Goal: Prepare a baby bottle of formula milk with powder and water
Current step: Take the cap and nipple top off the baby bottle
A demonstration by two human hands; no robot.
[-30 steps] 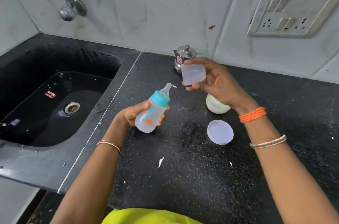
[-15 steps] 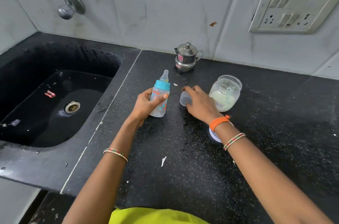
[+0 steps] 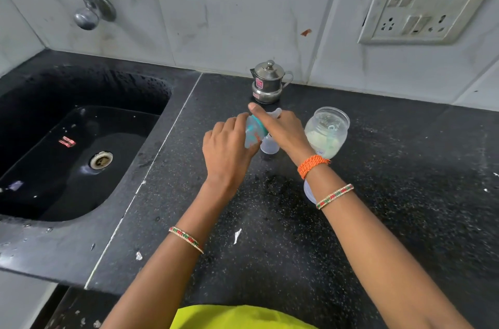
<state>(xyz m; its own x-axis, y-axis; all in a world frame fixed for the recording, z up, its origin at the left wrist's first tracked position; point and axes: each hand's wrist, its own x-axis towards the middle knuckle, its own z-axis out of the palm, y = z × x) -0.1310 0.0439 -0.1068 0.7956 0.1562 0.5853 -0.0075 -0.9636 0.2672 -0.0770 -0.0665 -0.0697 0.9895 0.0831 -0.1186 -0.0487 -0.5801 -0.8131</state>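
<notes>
The baby bottle [image 3: 252,134], clear with a teal collar, is tilted to the right above the counter. My left hand [image 3: 226,150] grips its body. My right hand [image 3: 280,129] is wrapped around the teal collar and teat, with the index finger stretched out over the top. The bottle's clear cap [image 3: 270,147] stands on the counter just beneath both hands. An open glass jar of white formula powder [image 3: 327,132], with a scoop inside, stands right of my right hand. Its pale lid [image 3: 309,193] lies on the counter, mostly hidden under my right wrist.
A small lidded steel pot [image 3: 268,83] stands at the back by the tiled wall. A black sink [image 3: 67,145] with a tap [image 3: 86,9] lies to the left. The black counter [image 3: 405,193] carries a few white scraps. A switch panel [image 3: 424,5] is on the wall.
My right hand set the clear cap down on the counter and moved onto the bottle's teal collar. My left hand shifted the bottle right and tilted it.
</notes>
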